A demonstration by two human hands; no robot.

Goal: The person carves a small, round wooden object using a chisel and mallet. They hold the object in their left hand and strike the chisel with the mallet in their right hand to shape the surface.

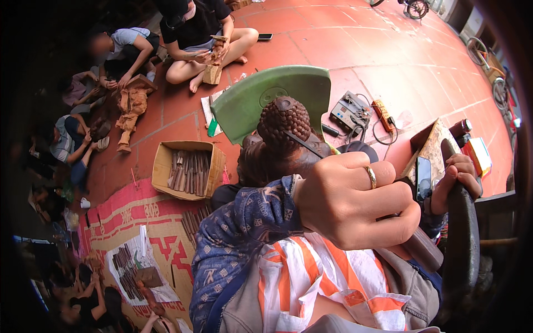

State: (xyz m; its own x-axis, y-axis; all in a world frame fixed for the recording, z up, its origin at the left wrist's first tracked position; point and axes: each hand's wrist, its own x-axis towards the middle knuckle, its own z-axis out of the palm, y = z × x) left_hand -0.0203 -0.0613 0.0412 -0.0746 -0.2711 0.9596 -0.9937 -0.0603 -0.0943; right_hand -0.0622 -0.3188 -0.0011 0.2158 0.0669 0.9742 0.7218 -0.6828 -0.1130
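- Head view, biggest first: red tiled floor (355,44) all round you, with a green chair (261,97) standing on it just behind the work.
- Dark wooden statue (280,139) sits in front of your lap, between your two hands; its bumpy head already looks finely carved, so I judge the piece well along, though its lower body is hidden behind your arm.
- Your left hand (355,202) has its fingers curled tight round a chisel (305,145), whose blade reaches the statue's head.
- Your right hand (458,175) wraps its fingers round a dark mallet (461,244), held just beside the chisel hand.
- What's left I judge to be detail cuts at the head; can't tell more.
- Cardboard box of chisels (189,169) lies on the floor to your left, well apart.
- Other people sit carving farther back.
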